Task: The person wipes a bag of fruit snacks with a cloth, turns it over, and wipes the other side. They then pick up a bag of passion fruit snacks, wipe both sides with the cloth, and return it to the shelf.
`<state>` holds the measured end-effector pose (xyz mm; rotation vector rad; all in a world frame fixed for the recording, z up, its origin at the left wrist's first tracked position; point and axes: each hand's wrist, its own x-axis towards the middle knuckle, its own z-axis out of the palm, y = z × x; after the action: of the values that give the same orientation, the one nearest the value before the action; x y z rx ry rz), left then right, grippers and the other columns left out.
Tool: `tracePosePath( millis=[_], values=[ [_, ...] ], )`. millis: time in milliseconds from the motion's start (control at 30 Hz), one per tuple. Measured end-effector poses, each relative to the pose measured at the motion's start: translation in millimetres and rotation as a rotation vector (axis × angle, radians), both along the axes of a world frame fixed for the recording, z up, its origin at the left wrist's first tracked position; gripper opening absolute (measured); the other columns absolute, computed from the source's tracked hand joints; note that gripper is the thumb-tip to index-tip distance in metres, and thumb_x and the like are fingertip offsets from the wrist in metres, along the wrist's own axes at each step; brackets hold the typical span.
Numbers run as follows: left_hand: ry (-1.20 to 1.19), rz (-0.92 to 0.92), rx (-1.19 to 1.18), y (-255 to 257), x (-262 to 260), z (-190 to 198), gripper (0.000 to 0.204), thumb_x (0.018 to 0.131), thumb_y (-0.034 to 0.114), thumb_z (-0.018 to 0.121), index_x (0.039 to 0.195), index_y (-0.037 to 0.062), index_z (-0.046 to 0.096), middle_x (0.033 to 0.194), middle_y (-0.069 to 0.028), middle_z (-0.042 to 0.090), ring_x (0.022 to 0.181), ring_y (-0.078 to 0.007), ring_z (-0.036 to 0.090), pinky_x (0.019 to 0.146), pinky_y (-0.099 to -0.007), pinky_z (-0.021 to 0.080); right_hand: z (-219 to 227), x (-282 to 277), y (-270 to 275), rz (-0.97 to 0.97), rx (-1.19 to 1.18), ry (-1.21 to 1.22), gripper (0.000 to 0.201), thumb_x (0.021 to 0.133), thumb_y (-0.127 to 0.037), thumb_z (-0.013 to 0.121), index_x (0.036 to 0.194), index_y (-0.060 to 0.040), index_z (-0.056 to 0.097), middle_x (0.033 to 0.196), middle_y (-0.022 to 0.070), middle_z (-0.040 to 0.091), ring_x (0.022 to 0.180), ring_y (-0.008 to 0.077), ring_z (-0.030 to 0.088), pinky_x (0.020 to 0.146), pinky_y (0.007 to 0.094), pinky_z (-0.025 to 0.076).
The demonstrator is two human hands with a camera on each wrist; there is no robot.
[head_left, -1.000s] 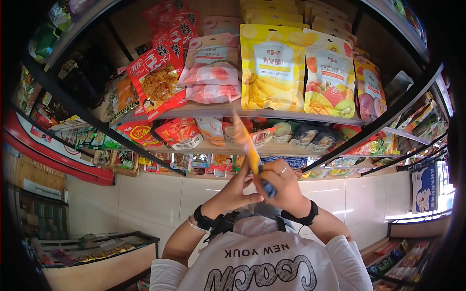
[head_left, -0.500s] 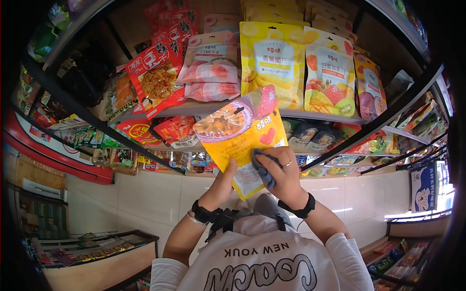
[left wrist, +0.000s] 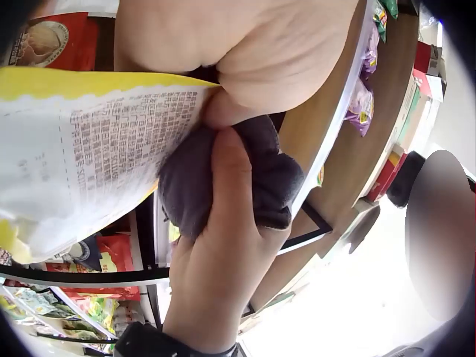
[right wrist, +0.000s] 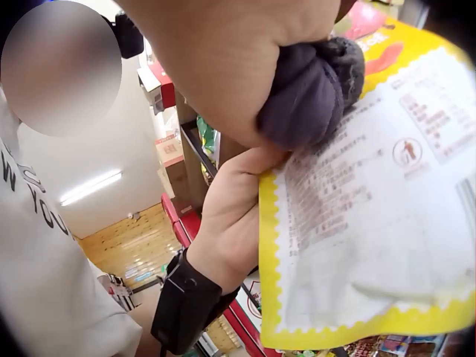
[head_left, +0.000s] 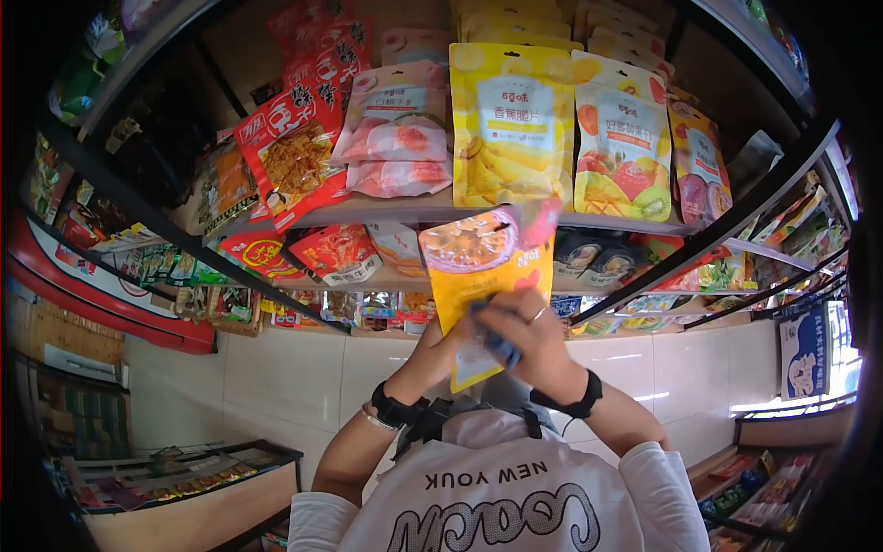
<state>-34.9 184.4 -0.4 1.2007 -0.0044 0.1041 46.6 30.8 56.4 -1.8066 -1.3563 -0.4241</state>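
Note:
A yellow snack bag (head_left: 483,271) with passion fruit on its front is held up before the shelf. My left hand (head_left: 425,359) grips it near its lower edge, thumb and fingers at the side. My right hand (head_left: 541,345) holds a bunched dark grey-blue cloth (head_left: 501,342) over the bag's lower part. In the right wrist view the cloth (right wrist: 305,97) meets the white printed back panel (right wrist: 372,193), beside the fingertips of the left hand. The left wrist view shows the right thumb (left wrist: 232,167) lying along the cloth.
Behind the bag, a shelf carries a yellow banana chip bag (head_left: 510,129), a mixed fruit bag (head_left: 623,138), pink bags (head_left: 395,129) and a red bag (head_left: 290,156). Its front edge (head_left: 607,221) runs just beyond my hands. Black shelf posts (head_left: 699,248) slant on both sides.
The bag first swung from edge-on to facing the head camera, then shifted right and slightly down. The cloth in my right hand has moved a little left across its lower part.

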Motion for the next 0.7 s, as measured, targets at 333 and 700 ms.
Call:
tracePosePath(
  millis=[333,700],
  values=[
    [0.044,-0.114,0.131,0.8,4.4,9.3,0.030,0.097,0.008,0.051,0.126,-0.0004,0.048,0.116,-0.0031,0.056,0.109,-0.0113,0.052,0.094,-0.0299,0.043,5.8,6.5,7.4,-0.059,0.020,-0.057,0.043,0.058,0.000,0.073,0.099,-0.0052,0.064,0.101,0.0120,0.059,0.086,0.0303,0.059,0.071,0.0382,0.050],
    [0.094,-0.095,0.148,0.6,4.7,-4.0,0.030,0.099,0.014,0.049,0.125,-0.0002,0.049,0.117,-0.0039,0.059,0.108,-0.0116,0.054,0.094,-0.0301,0.044,16.5,8.7,11.9,-0.201,-0.021,-0.023,0.046,0.055,-0.002,0.074,0.099,-0.0090,0.065,0.099,0.0109,0.059,0.090,0.0302,0.059,0.074,0.0384,0.051]
  ],
)
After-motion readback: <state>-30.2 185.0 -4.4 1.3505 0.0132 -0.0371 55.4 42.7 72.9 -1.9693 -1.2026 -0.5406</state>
